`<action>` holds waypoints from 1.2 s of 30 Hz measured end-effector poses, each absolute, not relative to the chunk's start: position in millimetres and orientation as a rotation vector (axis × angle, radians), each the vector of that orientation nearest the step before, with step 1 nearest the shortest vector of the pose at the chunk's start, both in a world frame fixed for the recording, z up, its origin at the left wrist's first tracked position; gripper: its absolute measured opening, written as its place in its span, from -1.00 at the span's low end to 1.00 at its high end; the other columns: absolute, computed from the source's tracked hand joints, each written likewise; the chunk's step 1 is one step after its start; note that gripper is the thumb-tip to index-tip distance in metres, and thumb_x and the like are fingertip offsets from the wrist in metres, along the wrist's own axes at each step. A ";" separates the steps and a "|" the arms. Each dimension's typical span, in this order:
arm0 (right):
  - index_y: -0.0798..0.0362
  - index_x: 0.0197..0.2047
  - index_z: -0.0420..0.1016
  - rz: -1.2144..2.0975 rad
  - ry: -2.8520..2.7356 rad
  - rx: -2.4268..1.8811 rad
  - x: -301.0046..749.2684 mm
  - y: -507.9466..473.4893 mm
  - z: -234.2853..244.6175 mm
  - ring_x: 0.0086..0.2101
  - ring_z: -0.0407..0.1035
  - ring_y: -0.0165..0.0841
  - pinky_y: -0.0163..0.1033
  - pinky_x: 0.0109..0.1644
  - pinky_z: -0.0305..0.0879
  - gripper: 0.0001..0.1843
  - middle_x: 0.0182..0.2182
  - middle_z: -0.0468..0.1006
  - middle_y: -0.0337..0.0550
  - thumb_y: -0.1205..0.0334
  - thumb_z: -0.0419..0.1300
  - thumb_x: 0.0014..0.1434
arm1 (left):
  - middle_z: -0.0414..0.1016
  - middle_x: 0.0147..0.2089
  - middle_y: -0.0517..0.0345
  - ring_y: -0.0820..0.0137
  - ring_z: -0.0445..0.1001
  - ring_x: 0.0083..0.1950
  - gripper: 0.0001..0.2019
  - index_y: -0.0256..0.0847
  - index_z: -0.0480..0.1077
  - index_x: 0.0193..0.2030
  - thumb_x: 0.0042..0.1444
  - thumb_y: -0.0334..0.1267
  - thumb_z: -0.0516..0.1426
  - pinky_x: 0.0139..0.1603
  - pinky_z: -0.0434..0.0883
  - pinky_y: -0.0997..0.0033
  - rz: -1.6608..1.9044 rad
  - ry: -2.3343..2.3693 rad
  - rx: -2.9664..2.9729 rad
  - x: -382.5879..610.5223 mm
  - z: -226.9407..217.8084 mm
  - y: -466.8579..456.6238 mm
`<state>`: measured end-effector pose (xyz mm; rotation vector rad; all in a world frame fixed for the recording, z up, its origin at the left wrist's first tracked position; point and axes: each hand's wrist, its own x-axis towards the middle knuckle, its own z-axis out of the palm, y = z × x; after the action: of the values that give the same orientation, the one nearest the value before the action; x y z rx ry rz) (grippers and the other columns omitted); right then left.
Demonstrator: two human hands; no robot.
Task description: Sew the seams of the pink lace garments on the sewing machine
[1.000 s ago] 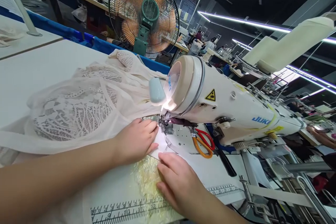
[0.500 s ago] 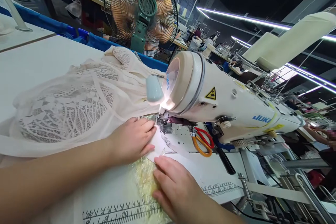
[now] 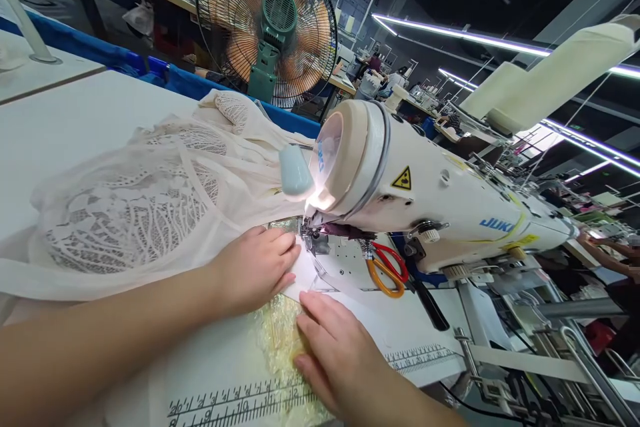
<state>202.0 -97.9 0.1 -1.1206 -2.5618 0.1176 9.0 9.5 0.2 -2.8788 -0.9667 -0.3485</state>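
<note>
Your left hand (image 3: 260, 263) conceals the portion of the white fabric (image 3: 295, 285) beneath it. Your right hand (image 3: 340, 350) hides a section of the printed ruler (image 3: 245, 403) and the adjoining yellowish film (image 3: 275, 330). The picture's edges crop both your forearms (image 3: 115, 330) and the lace garment (image 3: 125, 233). Glare obscures the needle area of the JUKI sewing machine (image 3: 425, 193); the blades of the scissors (image 3: 385, 269) are indistinguishable. The fan (image 3: 279, 10) has blurred blades and a guard truncated above. Distant workers (image 3: 375, 63) are too small to resolve.
</note>
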 end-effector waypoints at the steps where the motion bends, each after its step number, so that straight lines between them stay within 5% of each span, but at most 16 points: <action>1: 0.27 0.01 0.37 0.118 -2.559 -1.122 201.8 -97.8 0.0 0.07 0.29 -0.09 -0.03 0.13 0.35 -0.67 0.08 0.41 0.21 0.30 0.06 0.22 | 0.47 -0.10 0.03 0.23 0.41 -0.07 -0.76 -0.24 0.42 -0.05 0.20 -0.20 0.12 -0.14 0.30 0.23 -0.349 -0.956 -2.877 8.2 -0.3 9.0; 14: 0.22 0.00 0.37 0.153 -2.540 -1.190 195.1 -91.3 -1.8 0.10 0.26 -0.11 -0.01 0.17 0.30 -0.69 0.09 0.40 0.18 0.29 0.03 0.22 | 0.48 0.01 -0.03 0.19 0.43 -0.03 -0.77 -0.19 0.44 -0.05 0.21 -0.21 0.08 -0.09 0.30 0.20 -0.284 -0.931 -2.863 6.9 -2.6 24.1; 18: 0.21 0.01 0.38 0.155 -2.512 -1.210 192.8 -86.7 -4.7 0.11 0.26 -0.11 0.00 0.19 0.28 -0.69 0.08 0.41 0.18 0.27 0.04 0.23 | 0.51 -0.02 0.00 0.19 0.41 0.01 -0.82 -0.19 0.48 -0.12 0.18 -0.36 0.09 -0.02 0.29 0.17 -0.398 -0.798 -2.775 6.1 -5.3 11.3; 23: 0.32 0.02 0.40 0.161 -2.480 -1.110 191.0 -81.6 -4.0 0.08 0.27 -0.10 -0.03 0.20 0.27 -0.65 0.06 0.42 0.19 0.30 0.01 0.25 | 0.53 0.03 0.03 0.30 0.40 -0.26 -0.72 -0.27 0.50 -0.12 0.05 -0.46 0.06 -0.33 0.35 0.30 -0.536 -0.746 -2.755 1.4 -20.0 -23.5; 28: 0.29 -0.08 0.43 0.271 -2.504 -1.003 199.0 -83.7 5.7 -0.01 0.34 -0.13 -0.05 0.11 0.35 -0.72 -0.03 0.47 0.18 0.33 -0.01 0.26 | 0.48 0.11 0.11 0.33 0.38 -0.31 -0.58 -0.26 0.46 -0.03 -0.04 -0.54 0.05 -0.42 0.34 0.30 -0.500 -0.888 -2.795 -2.3 -20.7 -34.0; 36: 0.11 -0.10 0.39 0.406 -2.410 -0.997 224.2 -99.3 1.3 -0.04 0.38 -0.26 -0.16 0.07 0.34 -0.81 -0.04 0.50 0.00 0.33 0.00 0.28 | 0.49 0.09 0.16 0.23 0.41 -0.09 -0.73 -0.14 0.47 -0.03 0.15 -0.43 0.12 -0.15 0.39 0.23 -0.451 -0.868 -2.848 -4.8 -4.9 -27.8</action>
<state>224.2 -99.3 1.3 -0.9974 -2.4100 0.4059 -4.8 -27.8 -4.9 -2.8483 -0.8682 -0.4513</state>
